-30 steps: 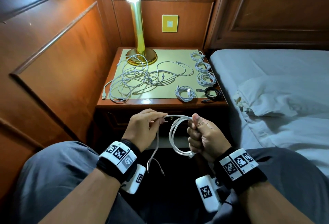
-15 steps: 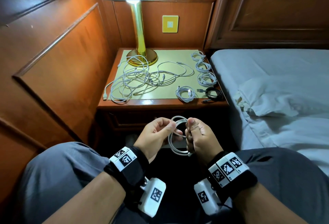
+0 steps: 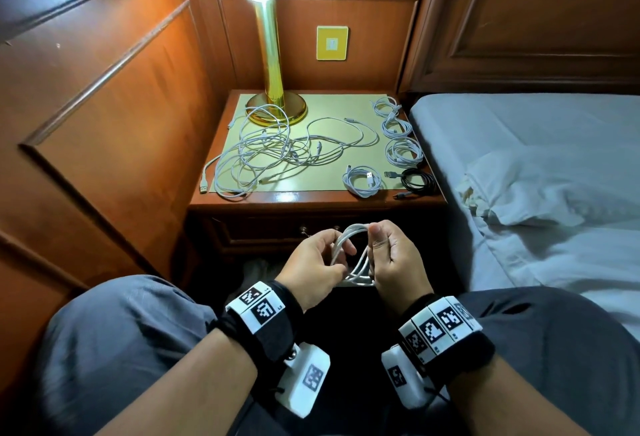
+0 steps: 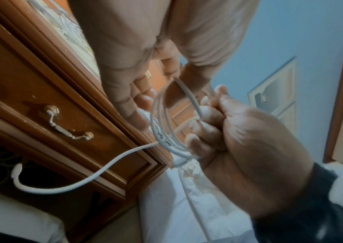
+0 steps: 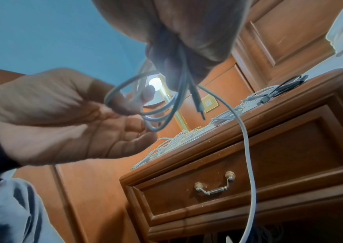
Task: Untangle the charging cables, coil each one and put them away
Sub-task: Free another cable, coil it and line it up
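In front of my lap my right hand (image 3: 375, 238) grips a small coil of white cable (image 3: 351, 231) by its right side, fingers curled round the loops (image 4: 166, 125). My left hand (image 3: 341, 257) pinches the left side of the same coil between thumb and index finger (image 5: 125, 105). A loose tail (image 4: 96, 176) hangs from the coil toward the floor. A tangle of white cables (image 3: 273, 155) lies on the nightstand (image 3: 311, 198). Several coiled white cables (image 3: 403, 151) and one black coil (image 3: 417, 181) sit along its right side.
A brass lamp (image 3: 273, 71) stands at the back of the nightstand. A shut drawer with a metal handle (image 5: 214, 182) is below the top. The bed (image 3: 536, 158) is on the right and a wood-panelled wall (image 3: 104, 106) on the left.
My left hand has come in to the right hand, laying another loop onto the coil. Both hands have dropped slightly, and less loose cable hangs free.
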A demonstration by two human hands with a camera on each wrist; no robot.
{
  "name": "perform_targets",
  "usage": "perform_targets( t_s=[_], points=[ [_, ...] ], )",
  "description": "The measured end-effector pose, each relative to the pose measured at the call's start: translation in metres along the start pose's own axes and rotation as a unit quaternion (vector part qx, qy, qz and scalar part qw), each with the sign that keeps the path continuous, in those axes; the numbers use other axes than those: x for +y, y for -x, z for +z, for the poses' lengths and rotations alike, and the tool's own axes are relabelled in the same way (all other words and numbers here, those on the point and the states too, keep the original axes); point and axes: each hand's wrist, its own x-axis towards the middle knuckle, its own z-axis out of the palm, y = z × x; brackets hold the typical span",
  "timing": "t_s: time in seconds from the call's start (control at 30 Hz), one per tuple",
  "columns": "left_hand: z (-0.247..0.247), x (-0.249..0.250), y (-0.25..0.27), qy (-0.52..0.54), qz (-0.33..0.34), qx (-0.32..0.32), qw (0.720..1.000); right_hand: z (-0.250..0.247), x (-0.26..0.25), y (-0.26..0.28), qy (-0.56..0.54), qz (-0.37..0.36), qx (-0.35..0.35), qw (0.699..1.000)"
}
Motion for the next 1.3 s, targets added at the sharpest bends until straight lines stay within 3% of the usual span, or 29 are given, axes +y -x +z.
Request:
perform_targets(
  t_s=[0.23, 0.4, 0.5, 0.63, 0.73, 0.87, 1.1, 1.17, 1.3],
  points=[
    [-0.027, 0.002, -0.006, -0.045, 0.002, 0.057, 0.997, -0.014, 0.004, -0.011, -0.006, 0.006, 0.064, 0.998],
    [-0.040, 0.012, -0.005, 0.044, 0.025, 0.100, 0.994, -0.027, 0.012, -0.023, -0.030, 0.056, 0.129, 0.990],
    [-0.053, 0.016, -0.008, -0.057, 0.077, 0.140, 0.986, -0.034, 0.012, -0.029, -0.053, 0.076, 0.155, 0.984],
    [-0.066, 0.017, -0.009, -0.183, 0.172, 0.171, 0.953, -0.045, 0.013, -0.033, -0.099, 0.094, 0.203, 0.970],
    [-0.075, 0.014, -0.013, -0.260, 0.248, 0.208, 0.910, -0.051, 0.009, -0.035, -0.141, 0.106, 0.218, 0.960],
    [-0.086, 0.015, -0.016, -0.286, 0.280, 0.250, 0.882, -0.062, 0.009, -0.038, -0.158, 0.112, 0.244, 0.950],
    [-0.071, 0.006, -0.013, -0.310, 0.304, 0.184, 0.882, -0.058, 0.008, -0.031, -0.100, 0.053, 0.213, 0.971],
    [-0.057, 0.003, -0.011, -0.340, 0.310, 0.132, 0.878, -0.052, 0.005, -0.028, -0.100, 0.024, 0.193, 0.976],
    [-0.024, 0.000, 0.001, -0.354, 0.307, -0.036, 0.883, -0.036, -0.002, -0.020, -0.094, -0.022, 0.101, 0.990]
  ],
)
